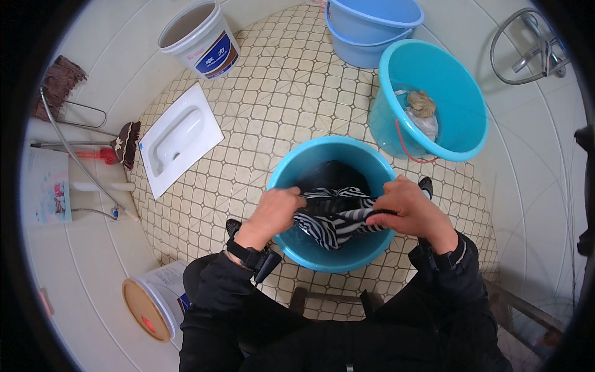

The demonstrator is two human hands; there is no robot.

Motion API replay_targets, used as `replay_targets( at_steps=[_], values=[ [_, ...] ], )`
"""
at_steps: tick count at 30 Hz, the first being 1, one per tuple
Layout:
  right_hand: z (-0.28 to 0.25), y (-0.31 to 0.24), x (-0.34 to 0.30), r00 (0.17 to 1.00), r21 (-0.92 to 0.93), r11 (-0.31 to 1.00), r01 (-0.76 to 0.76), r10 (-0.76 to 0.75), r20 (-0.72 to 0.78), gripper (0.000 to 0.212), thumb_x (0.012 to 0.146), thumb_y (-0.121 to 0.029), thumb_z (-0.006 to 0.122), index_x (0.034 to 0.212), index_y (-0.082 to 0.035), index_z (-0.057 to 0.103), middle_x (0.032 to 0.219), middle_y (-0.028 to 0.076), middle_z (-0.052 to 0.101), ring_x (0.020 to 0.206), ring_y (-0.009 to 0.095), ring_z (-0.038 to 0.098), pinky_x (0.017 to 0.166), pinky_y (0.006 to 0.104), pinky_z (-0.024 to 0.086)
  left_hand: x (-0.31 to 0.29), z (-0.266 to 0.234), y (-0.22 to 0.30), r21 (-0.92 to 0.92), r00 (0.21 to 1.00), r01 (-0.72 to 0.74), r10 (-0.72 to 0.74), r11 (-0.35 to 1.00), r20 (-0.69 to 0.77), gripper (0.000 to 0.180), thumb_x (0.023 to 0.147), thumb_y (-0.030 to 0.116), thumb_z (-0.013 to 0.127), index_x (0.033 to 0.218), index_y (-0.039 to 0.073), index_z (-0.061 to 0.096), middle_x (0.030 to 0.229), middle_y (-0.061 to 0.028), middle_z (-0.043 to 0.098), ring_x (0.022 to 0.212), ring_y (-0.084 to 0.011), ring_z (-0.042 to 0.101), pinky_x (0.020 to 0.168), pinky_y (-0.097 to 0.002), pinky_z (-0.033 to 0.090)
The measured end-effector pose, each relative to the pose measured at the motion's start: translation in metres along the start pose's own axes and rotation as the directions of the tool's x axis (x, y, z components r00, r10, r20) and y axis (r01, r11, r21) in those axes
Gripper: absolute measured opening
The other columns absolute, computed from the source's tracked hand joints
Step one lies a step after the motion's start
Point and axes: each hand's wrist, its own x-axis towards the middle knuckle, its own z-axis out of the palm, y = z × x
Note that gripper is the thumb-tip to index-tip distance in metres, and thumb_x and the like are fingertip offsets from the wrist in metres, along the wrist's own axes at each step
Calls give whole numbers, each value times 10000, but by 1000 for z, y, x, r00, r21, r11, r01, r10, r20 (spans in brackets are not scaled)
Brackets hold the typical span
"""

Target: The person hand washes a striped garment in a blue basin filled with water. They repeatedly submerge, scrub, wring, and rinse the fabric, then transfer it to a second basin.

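Between my legs stands a round teal tub (338,263) on the tiled floor. Over it I stretch a black-and-white striped garment (334,228) with a dark band along its top; its exact kind I cannot make out. My left hand (273,214) is closed on the band's left end, at the tub's left rim. Its other end is pinched by my right hand (409,208), above the right rim, thumb pointing inward. Behind the stripes, a dark mass (334,176) lies in the tub, perhaps more wet cloth. The garment's lower part hangs down inside the tub.
A larger turquoise bucket (465,99) with a bag and tan cloth inside stands at right; blue buckets (365,46) are behind it. Far left are a white pail (217,49) and squat toilet (211,118). A lidded tub (149,310) sits lower left. A shower hose (496,49) hangs right.
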Motion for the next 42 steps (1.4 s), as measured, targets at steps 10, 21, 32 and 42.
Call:
replay_targets(
  at_steps=[10,21,32,42],
  values=[
    [18,35,-4,949,-388,867,-313,298,-100,166,855,-185,611,729,-80,581,613,69,517,719,255,507,705,391,320,-5,-24,-14,-108,925,289,-307,951,-224,90,689,22,649,772,-2,673,870,-134,617,733,-342,612,662,-410,514],
    [27,50,-2,945,-224,936,-270,214,-246,267,818,-265,672,697,-57,557,686,51,546,786,270,518,738,403,340,-5,-18,-27,-812,840,333,-542,478,25,165,733,-12,725,641,5,589,641,-17,586,577,-112,518,545,-243,388],
    [33,50,0,935,-129,929,-348,334,-120,317,714,-316,767,693,-52,593,602,86,552,683,277,566,757,434,335,-2,-25,-17,-989,895,39,-445,141,-29,187,780,-46,664,686,61,542,679,57,485,633,-41,412,577,-207,327],
    [40,60,4,919,522,791,-321,392,-29,156,843,-164,633,735,-66,578,676,14,505,638,117,448,574,264,345,-4,-25,-15,-667,923,364,-347,650,165,285,706,-77,738,948,46,651,700,28,527,638,-73,453,612,-219,411]
  ],
)
